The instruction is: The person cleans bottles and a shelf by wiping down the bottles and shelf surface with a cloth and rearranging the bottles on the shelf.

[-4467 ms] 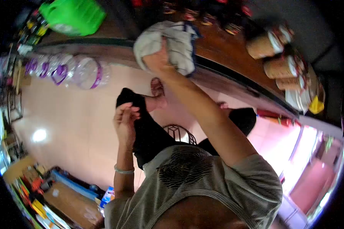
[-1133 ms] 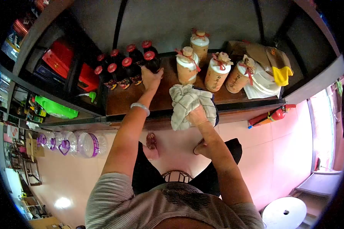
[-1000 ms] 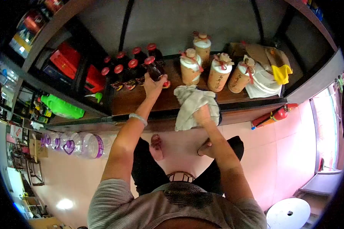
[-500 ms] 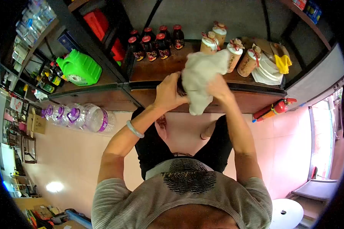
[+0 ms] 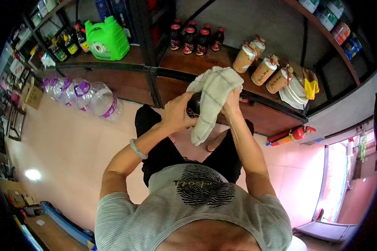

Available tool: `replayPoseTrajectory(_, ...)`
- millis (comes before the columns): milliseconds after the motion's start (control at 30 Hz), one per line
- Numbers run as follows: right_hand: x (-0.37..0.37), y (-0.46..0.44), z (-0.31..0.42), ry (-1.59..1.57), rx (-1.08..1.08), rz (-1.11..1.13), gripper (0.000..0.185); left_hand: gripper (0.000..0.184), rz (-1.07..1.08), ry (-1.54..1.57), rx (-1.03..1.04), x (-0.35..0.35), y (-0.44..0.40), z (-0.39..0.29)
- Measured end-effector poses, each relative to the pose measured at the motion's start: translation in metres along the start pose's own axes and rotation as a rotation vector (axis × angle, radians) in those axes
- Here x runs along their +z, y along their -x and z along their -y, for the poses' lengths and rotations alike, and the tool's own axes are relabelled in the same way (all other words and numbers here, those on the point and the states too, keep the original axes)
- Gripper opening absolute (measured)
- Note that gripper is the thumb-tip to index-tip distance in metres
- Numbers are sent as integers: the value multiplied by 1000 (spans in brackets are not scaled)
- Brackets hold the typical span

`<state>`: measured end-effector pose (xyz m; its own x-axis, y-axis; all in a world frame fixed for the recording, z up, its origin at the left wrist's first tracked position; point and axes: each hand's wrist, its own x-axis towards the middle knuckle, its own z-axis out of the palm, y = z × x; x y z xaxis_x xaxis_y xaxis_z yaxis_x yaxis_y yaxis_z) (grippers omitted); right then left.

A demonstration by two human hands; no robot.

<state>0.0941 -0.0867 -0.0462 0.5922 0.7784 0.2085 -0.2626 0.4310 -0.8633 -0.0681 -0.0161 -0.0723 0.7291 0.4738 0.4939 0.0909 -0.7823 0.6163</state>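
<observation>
My left hand [image 5: 178,112] is closed around a dark bottle [image 5: 192,105], whose upper part is covered by a pale checked cloth [image 5: 215,94]. On the other side, my right hand [image 5: 232,102] grips the cloth against the bottle; its fingers are partly hidden by the fabric. One end of the cloth hangs down between my hands. Behind them on the wooden shelf [image 5: 178,60] stand several dark bottles with red caps [image 5: 189,41]. To their right are several tan bottles [image 5: 264,71] with white tops and red ties.
White plates [image 5: 293,96] and a yellow cloth [image 5: 310,85] lie at the shelf's right end. A red fire extinguisher [image 5: 295,134] is below. At left are a green jug [image 5: 107,39] and several clear plastic water bottles [image 5: 98,98] on the floor.
My view has shifted, so the shelf sits differently in frame. The cloth has turned over the bottle and shows its checked side. Both hands keep their hold.
</observation>
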Motion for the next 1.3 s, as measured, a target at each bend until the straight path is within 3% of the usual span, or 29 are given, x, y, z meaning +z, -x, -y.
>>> replayPoseTrajectory(100, -10, -26, -19, 239, -239, 95, 31, 58, -6, 175, -126, -17, 8, -9)
replayPoseTrajectory(133, -16, -20, -18, -385, -49, 93, 32, 59, -24, 257, -186, -24, 9, -11)
replayPoseTrajectory(167, -47, -40, -39, -508, 61, 162, 30, 60, -44, 332, -243, -32, 9, -13)
replayPoseTrajectory(300, -5, -35, 19, -220, 185, 364, 30, 50, -252, 697, -367, -51, -1, -9)
replayPoseTrajectory(433, 39, -35, -25, 384, 50, 485, 29, 46, -422, 316, -339, -45, -21, -5)
replayPoseTrajectory(467, 49, -31, -41, 457, 28, 496, 29, 47, -481, 383, -323, -46, -29, -6)
replayPoseTrajectory(733, 81, -65, -57, 10, 516, 418, 28, 52, -516, 417, -285, -91, -34, -10)
replayPoseTrajectory(800, 94, -72, -62, 4, 537, 423, 27, 54, -504, 500, -229, -102, -32, -3)
replayPoseTrajectory(867, 102, -78, -74, 56, 318, 542, 24, 59, -483, 480, -140, -119, -28, 0)
replayPoseTrajectory(933, 116, -80, -72, 644, -105, 451, 20, 63, -380, 432, -57, -141, -27, 2)
replayPoseTrajectory(967, 132, -71, -51, 1150, -464, 457, 19, 64, -333, 409, -21, -149, -24, 4)
replayPoseTrajectory(1033, 142, -69, -50, 1122, -392, 454, 25, 68, -239, 453, -35, -162, -18, 13)
replayPoseTrajectory(1067, 141, -69, -52, 913, -333, 505, 23, 68, -193, 456, -15, -170, -18, 12)
replayPoseTrajectory(1100, 121, -81, -80, 725, -130, 641, 26, 69, -141, 461, 9, -175, -17, 11)
replayPoseTrajectory(1200, 134, -65, -97, 253, 133, 517, 26, 70, -103, 459, 140, -184, -21, 14)
replayPoseTrajectory(1300, 158, -56, -89, -73, 180, 388, 26, 76, -189, 218, 168, -195, -22, 17)
